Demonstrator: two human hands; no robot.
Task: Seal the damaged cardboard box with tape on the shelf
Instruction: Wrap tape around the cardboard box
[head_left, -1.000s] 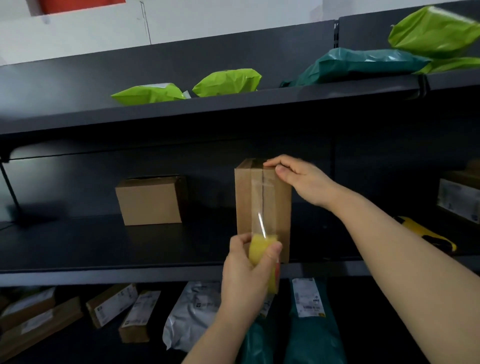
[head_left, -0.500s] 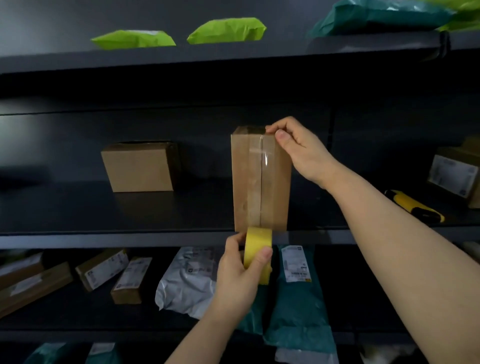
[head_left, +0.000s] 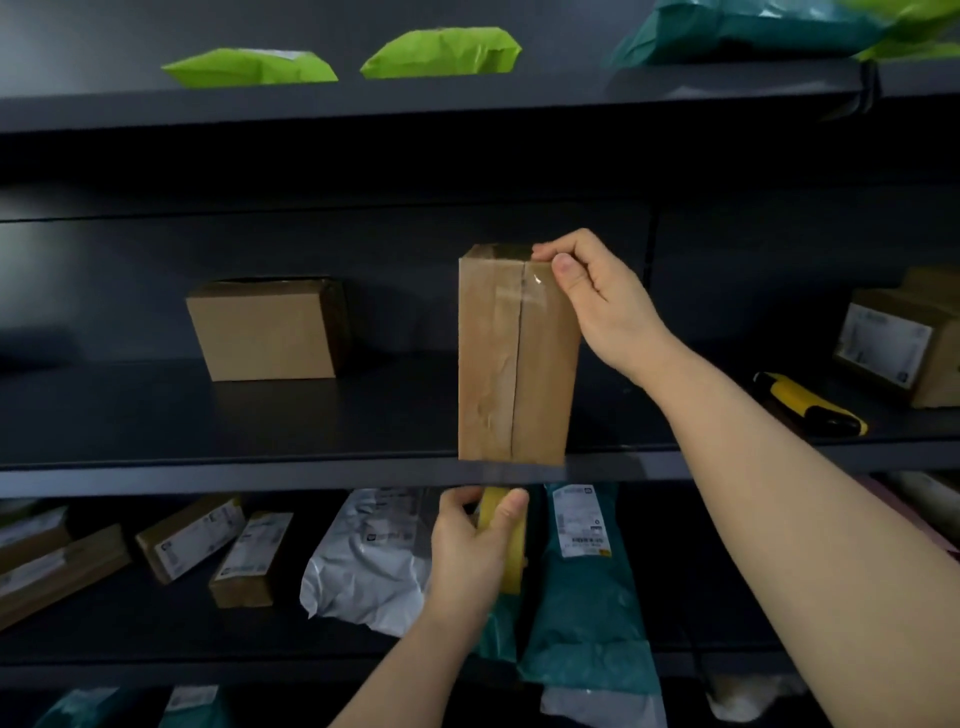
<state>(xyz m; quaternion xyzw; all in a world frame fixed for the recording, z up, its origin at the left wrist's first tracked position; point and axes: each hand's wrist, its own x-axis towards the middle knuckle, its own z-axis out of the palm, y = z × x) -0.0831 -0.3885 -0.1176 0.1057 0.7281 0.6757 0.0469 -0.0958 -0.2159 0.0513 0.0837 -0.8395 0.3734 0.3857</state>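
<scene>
Lower now than a moment ago, the left hand (head_left: 467, 564) is gripping the yellow tape roll (head_left: 508, 540) with curled fingers below the front edge of the shelf (head_left: 260, 474), with clear tape stretching up to the seam. The cardboard box (head_left: 488, 364) is standing upright at that edge, while the right hand (head_left: 602, 312) is pinching its top right corner.

A parcel storeroom: dark metal shelving (head_left: 311, 475) with labelled cartons (head_left: 189, 538) and poly mailer bags (head_left: 587, 587).

shipping labels (head_left: 578, 521) on parcels, print illegible
</scene>
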